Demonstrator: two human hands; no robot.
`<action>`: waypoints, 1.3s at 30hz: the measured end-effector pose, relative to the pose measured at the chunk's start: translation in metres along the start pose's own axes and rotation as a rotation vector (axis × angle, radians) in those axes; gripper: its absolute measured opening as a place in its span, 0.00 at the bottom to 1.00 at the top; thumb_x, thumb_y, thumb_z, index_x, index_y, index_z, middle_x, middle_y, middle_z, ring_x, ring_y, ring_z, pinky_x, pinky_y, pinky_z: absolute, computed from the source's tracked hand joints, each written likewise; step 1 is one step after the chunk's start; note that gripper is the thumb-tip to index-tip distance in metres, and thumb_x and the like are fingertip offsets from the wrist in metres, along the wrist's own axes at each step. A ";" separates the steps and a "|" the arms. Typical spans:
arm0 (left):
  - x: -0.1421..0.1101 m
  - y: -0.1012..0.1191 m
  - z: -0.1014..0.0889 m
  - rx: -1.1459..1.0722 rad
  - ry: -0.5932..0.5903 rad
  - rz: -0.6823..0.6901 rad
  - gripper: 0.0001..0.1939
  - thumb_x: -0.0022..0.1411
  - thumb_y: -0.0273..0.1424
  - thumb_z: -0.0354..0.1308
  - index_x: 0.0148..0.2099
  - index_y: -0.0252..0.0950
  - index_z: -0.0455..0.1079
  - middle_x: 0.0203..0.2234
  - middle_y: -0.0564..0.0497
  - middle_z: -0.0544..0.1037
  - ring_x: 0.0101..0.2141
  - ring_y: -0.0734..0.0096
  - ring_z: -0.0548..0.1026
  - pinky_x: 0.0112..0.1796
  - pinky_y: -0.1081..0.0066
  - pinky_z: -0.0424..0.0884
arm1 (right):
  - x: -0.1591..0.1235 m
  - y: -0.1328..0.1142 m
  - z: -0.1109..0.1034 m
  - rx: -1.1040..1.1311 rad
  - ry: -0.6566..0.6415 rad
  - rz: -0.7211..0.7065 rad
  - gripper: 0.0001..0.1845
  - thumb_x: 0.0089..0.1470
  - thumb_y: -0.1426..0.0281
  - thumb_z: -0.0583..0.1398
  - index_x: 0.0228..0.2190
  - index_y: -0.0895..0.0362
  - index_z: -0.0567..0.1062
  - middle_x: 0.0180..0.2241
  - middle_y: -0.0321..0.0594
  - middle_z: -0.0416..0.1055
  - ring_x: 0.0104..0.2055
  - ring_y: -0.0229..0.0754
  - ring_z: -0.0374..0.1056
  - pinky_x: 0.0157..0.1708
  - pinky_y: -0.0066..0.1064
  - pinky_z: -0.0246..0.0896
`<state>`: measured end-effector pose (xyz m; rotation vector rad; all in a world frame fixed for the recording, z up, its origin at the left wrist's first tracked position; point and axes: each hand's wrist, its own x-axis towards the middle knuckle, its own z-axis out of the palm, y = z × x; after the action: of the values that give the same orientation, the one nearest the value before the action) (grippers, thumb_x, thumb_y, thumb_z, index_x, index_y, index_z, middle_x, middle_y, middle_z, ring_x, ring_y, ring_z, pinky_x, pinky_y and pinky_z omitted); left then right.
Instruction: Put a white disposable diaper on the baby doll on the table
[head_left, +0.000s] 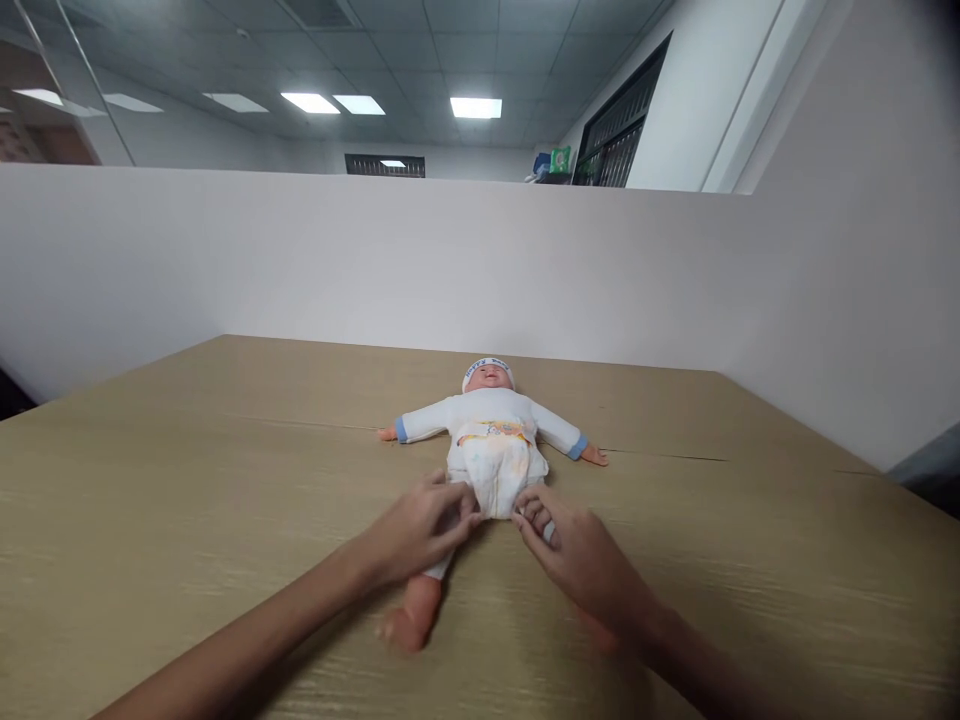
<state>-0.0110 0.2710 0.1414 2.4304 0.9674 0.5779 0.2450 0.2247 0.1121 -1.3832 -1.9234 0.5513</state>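
Observation:
A baby doll [489, 415] lies on its back on the wooden table [187, 480], head away from me, arms spread. It wears a white top, a white cap and a white diaper [496, 472]. My left hand [420, 532] is curled over the doll's thigh, fingers pinched at the diaper's lower left edge. My right hand [577, 555] covers the other leg, its fingertips pressed at the diaper's lower right edge. One bare doll foot [409, 622] shows under my left wrist.
A white partition wall [300, 260] runs behind the table and along its right side. Ceiling lights and a dark window show above it. The table's right rear corner is near the partition.

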 end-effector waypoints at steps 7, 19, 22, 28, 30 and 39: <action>0.015 -0.007 0.017 0.007 0.094 -0.206 0.22 0.71 0.52 0.61 0.36 0.41 0.65 0.35 0.48 0.74 0.37 0.57 0.71 0.39 0.62 0.63 | 0.003 -0.003 0.019 -0.303 0.055 -0.064 0.09 0.69 0.66 0.61 0.34 0.51 0.69 0.35 0.37 0.74 0.35 0.47 0.71 0.34 0.38 0.59; 0.005 -0.007 0.019 -0.049 0.191 -0.009 0.07 0.73 0.35 0.58 0.41 0.40 0.71 0.44 0.48 0.77 0.47 0.58 0.73 0.49 0.62 0.67 | -0.012 -0.009 0.031 -0.278 0.156 -0.072 0.08 0.70 0.67 0.59 0.49 0.52 0.75 0.52 0.46 0.72 0.52 0.54 0.74 0.50 0.46 0.70; 0.004 -0.005 0.018 -0.062 0.202 0.017 0.04 0.73 0.33 0.58 0.45 0.40 0.72 0.53 0.47 0.75 0.53 0.57 0.72 0.54 0.60 0.67 | -0.012 -0.011 0.030 -0.251 0.170 -0.087 0.09 0.71 0.67 0.58 0.49 0.51 0.76 0.57 0.46 0.72 0.55 0.54 0.74 0.53 0.46 0.70; 0.005 -0.005 0.017 -0.068 0.184 0.014 0.03 0.72 0.33 0.57 0.45 0.40 0.71 0.49 0.48 0.78 0.51 0.56 0.70 0.53 0.59 0.66 | -0.009 -0.008 0.031 -0.187 0.089 -0.060 0.11 0.71 0.63 0.58 0.51 0.52 0.73 0.52 0.46 0.76 0.54 0.55 0.74 0.53 0.45 0.68; 0.006 -0.007 0.018 -0.069 0.166 -0.009 0.04 0.71 0.34 0.58 0.42 0.40 0.70 0.42 0.49 0.77 0.47 0.57 0.70 0.48 0.61 0.66 | -0.007 -0.007 0.032 -0.183 0.072 -0.036 0.12 0.70 0.62 0.57 0.50 0.53 0.71 0.49 0.46 0.77 0.52 0.55 0.75 0.50 0.44 0.66; 0.013 -0.026 0.026 -0.353 0.217 -0.088 0.18 0.67 0.42 0.64 0.50 0.40 0.63 0.37 0.55 0.70 0.36 0.66 0.67 0.40 0.67 0.65 | 0.005 -0.002 0.027 0.036 0.201 0.113 0.15 0.63 0.57 0.59 0.47 0.51 0.67 0.43 0.40 0.81 0.43 0.50 0.78 0.40 0.36 0.64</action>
<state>-0.0022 0.2905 0.1092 2.0338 0.9588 0.9110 0.2229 0.2302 0.0974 -1.4724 -1.6759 0.4787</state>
